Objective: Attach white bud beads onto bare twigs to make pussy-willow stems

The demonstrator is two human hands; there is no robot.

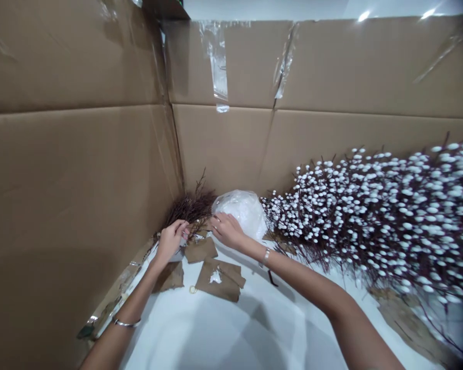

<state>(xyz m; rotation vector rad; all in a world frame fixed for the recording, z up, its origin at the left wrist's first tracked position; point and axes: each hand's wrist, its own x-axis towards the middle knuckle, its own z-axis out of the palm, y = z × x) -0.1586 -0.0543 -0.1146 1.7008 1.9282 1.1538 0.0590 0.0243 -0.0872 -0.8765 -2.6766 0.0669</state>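
My left hand (172, 238) reaches into the far corner with its fingers curled round something at the base of a bundle of bare brown twigs (190, 206); what it grips is too small to name. My right hand (226, 229) lies beside it, fingers bent, touching the same spot in front of a clear plastic bag (244, 208) of white stuff. Brown paper pieces (219, 278) lie on the white surface (235, 334) just below both hands.
Tall cardboard walls (81, 154) with strips of clear tape enclose the left and back. A large heap of dark branches with white buds (381, 216) fills the right side. More brown paper (409, 318) lies at the lower right.
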